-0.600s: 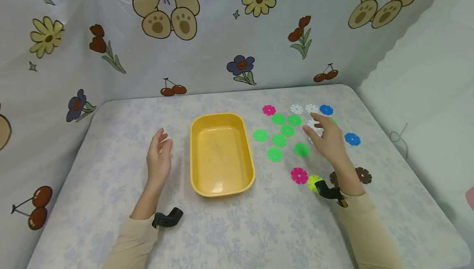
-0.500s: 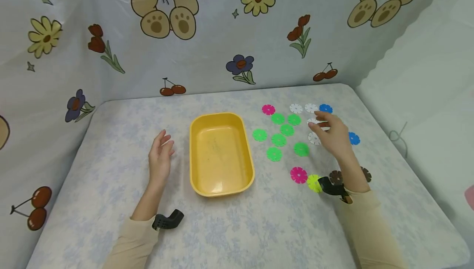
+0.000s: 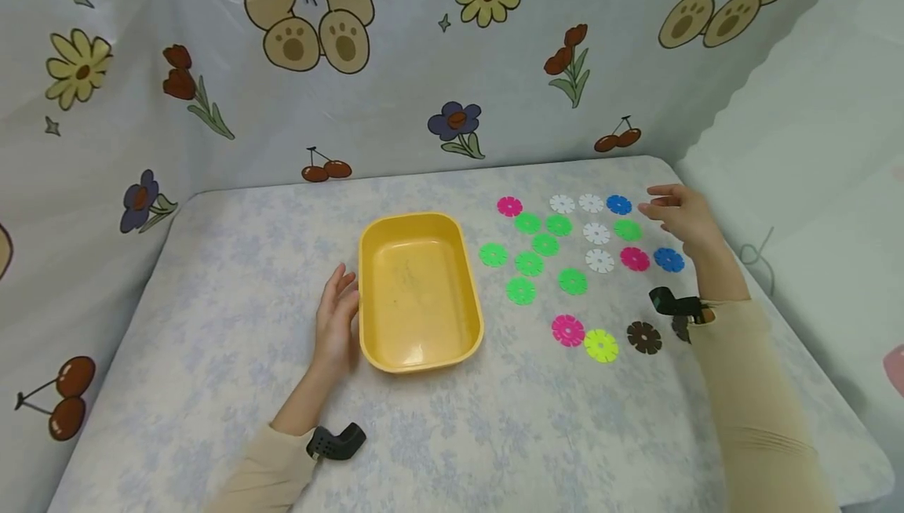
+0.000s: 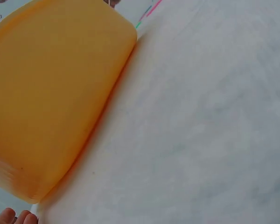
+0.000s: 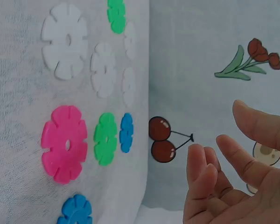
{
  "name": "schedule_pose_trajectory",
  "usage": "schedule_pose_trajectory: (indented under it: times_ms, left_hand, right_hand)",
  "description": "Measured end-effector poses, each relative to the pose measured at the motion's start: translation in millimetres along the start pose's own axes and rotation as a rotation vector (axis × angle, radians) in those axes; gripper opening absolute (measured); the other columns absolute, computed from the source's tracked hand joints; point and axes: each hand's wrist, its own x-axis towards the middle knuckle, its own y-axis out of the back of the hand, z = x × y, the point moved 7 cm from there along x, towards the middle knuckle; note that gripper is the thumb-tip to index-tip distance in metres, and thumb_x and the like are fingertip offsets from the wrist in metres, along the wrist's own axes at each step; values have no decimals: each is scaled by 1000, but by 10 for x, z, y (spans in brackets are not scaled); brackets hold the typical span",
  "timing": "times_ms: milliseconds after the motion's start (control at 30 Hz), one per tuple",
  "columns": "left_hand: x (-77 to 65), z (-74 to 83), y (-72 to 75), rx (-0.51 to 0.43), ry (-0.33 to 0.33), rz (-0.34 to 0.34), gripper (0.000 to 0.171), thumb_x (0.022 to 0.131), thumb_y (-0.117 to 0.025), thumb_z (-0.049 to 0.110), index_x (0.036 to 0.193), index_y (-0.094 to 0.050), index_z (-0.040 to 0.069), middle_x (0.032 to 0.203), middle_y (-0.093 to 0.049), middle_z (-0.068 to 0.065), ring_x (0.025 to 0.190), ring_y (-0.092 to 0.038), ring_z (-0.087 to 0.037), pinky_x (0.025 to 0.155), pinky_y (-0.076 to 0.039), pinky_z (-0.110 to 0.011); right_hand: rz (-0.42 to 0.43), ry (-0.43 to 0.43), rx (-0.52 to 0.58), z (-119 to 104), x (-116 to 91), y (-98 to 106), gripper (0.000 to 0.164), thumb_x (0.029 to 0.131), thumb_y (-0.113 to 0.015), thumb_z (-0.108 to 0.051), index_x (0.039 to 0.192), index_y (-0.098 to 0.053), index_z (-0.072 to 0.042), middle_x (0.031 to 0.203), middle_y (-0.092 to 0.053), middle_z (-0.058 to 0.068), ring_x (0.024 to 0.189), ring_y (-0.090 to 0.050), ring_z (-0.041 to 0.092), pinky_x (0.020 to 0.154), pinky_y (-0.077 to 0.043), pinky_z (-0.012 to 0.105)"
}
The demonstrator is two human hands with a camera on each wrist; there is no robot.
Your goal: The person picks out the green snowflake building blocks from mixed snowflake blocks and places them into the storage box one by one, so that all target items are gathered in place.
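A yellow plastic tray (image 3: 420, 301) with a rounded rim stands in the middle of the table; its outer wall (image 4: 60, 93) fills much of the left wrist view. My left hand (image 3: 335, 325) is right at the tray's left side, fingers loosely extended, and its fingertips (image 4: 24, 217) just enter the left wrist view. Over the far right of the table hovers my right hand (image 3: 683, 216), thumb and fingers apart with nothing between them. Nearest to it lie notched plastic discs: a blue disc (image 3: 619, 205), a green disc (image 5: 106, 139) and a pink disc (image 5: 64, 144).
Several green discs (image 3: 529, 263) lie right of the tray, with several white discs (image 3: 596, 233) beyond them. Closer in are a pink disc (image 3: 568, 330), a yellow disc (image 3: 601, 346) and a brown disc (image 3: 644, 337). A patterned curtain (image 3: 395, 66) hangs behind the table.
My right hand has moved right and away from over the discs, uncovering the green, pink and blue ones. My left hand has moved right, up to the tray's side.
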Motion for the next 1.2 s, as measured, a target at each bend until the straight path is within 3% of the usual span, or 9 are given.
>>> schedule_pose_trajectory:
  times_ms: [133, 267, 467, 800, 1200]
  left_hand:
    - [-32, -42, -65, 44, 9, -57, 61, 102, -40, 11, 158, -16, 10, 158, -25, -13, 143, -29, -27, 104, -37, -18]
    - [-43, -61, -110, 48, 1, -118, 61, 103, -39, 10, 158, -13, 12, 162, -20, -9, 143, -29, -29, 97, -43, -13]
    - [-42, -84, -156, 42, -19, -175, 61, 104, -37, 10, 159, -10, 14, 165, -12, -3, 147, -25, -30, 97, -44, -12]
    - [-29, -78, -155, 47, -57, -169, 61, 104, -38, 7, 159, -14, 15, 165, -9, -4, 148, -21, -31, 99, -43, -12]
    - [-30, -89, -128, 55, -57, -166, 61, 104, -37, 8, 159, -12, 14, 165, -11, -1, 150, -19, -25, 102, -40, -10]
  right_hand:
    - [-38, -52, 21, 158, 127, -20, 74, 96, -55, -46, 151, -31, -2, 144, -37, 28, 130, -42, 45, 109, -36, 62]
    - [-69, -122, 38, 305, 222, -63, 77, 95, -58, -45, 153, -28, -3, 148, -33, 28, 132, -37, 46, 109, -32, 65]
    - [-99, -155, 7, 460, 323, -112, 73, 97, -58, -37, 152, -28, 1, 148, -32, 32, 131, -37, 47, 113, -31, 59]
    - [-169, -188, -77, 693, 455, -190, 74, 94, -61, -38, 150, -31, 1, 151, -25, 34, 131, -32, 50, 110, -30, 63]
    - [-104, -152, -202, 647, 556, -286, 68, 89, -69, -33, 137, -42, 7, 140, -37, 34, 120, -38, 46, 101, -39, 60]
